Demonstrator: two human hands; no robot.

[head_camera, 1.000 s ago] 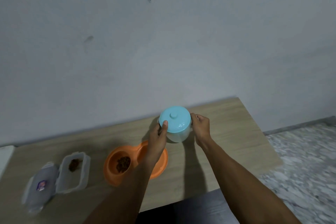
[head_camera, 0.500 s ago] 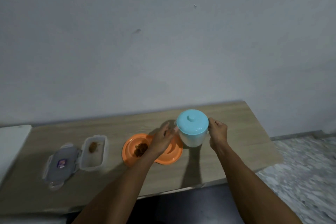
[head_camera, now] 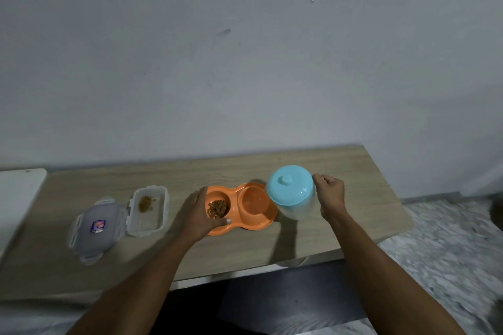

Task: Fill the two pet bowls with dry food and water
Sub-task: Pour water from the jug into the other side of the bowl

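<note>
An orange double pet bowl (head_camera: 257, 221) lies on the wooden table (head_camera: 245, 253). Its left cup holds brown dry food (head_camera: 217, 208); its right cup (head_camera: 253, 200) looks dry, with no food. My left hand (head_camera: 197, 216) wraps the bowl's left end, thumb under the front rim. A translucent water jug with a light blue lid (head_camera: 290, 189) stands upright just right of the bowl. My right hand (head_camera: 330, 193) is closed at the jug's right side, where the handle is hidden by my fingers.
An open clear food container (head_camera: 148, 221) with a little kibble and its lid (head_camera: 96, 228) lie left of the bowl. A white surface (head_camera: 16, 198) adjoins the table's left end. The wall runs right behind the table; patterned floor (head_camera: 449, 253) is on the right.
My left hand has left the jug and moved left to the bowl's left end. My right hand has stayed at the jug's side. The camera has shifted, showing more of the table's left part.
</note>
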